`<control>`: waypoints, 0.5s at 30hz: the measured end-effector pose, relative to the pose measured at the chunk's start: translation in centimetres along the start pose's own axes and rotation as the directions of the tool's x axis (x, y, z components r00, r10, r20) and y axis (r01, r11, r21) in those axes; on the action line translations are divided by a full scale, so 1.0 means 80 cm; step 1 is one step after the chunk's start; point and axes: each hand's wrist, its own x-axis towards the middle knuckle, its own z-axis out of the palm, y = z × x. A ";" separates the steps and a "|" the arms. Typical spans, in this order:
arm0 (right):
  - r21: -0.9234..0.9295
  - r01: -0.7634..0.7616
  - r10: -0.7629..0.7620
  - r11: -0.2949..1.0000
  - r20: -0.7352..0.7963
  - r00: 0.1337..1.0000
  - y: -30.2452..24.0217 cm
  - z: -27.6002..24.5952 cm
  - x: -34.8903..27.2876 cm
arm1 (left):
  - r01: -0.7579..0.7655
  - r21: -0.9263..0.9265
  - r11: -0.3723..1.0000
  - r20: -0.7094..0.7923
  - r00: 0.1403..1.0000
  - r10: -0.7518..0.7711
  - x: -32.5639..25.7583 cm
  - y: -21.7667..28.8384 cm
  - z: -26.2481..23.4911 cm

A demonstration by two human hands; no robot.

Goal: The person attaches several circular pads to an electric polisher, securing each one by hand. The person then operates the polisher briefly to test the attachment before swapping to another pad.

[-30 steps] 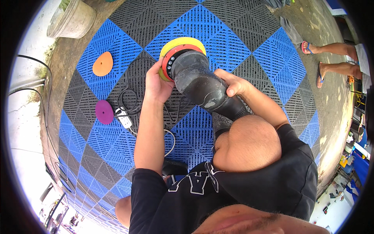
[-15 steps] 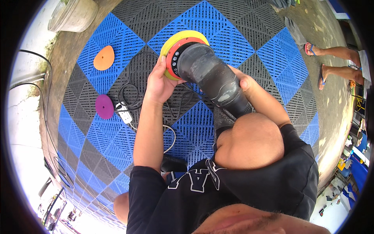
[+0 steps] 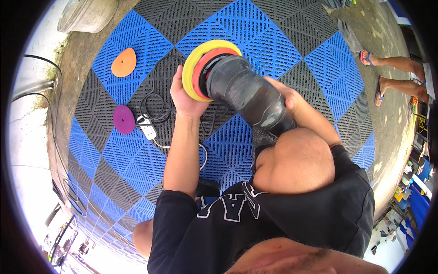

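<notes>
A dark, scuffed power polisher (image 3: 246, 91) slants across the middle, over my bent knee. At its upper left end are a red backing plate (image 3: 199, 75) and a round yellow pad (image 3: 190, 59). My left hand (image 3: 188, 97) cups the pad's left edge from below. Its thumb stands up beside the rim, and the other fingers are hidden behind the pad. My right hand (image 3: 286, 97) is closed around the right side of the polisher body, most of its fingers out of sight underneath.
An orange pad (image 3: 124, 62) and a purple pad (image 3: 123, 119) lie on blue and grey floor tiles (image 3: 132, 155) to the left. Beside them are a white power strip (image 3: 146, 128) and a coiled black cable (image 3: 153, 102). A bucket (image 3: 89, 16) stands far left; another person's sandalled feet (image 3: 379, 89) are at right.
The polisher has tilted, so its black ring with holes has turned from view. My left thumb has come off the plate to outside the yellow pad's rim. My right hand keeps its hold.
</notes>
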 end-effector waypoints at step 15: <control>-0.144 -0.065 0.096 0.987 0.216 0.972 0.001 0.000 0.008 | 0.326 -0.073 0.943 0.166 0.936 -0.311 0.018 0.014 0.025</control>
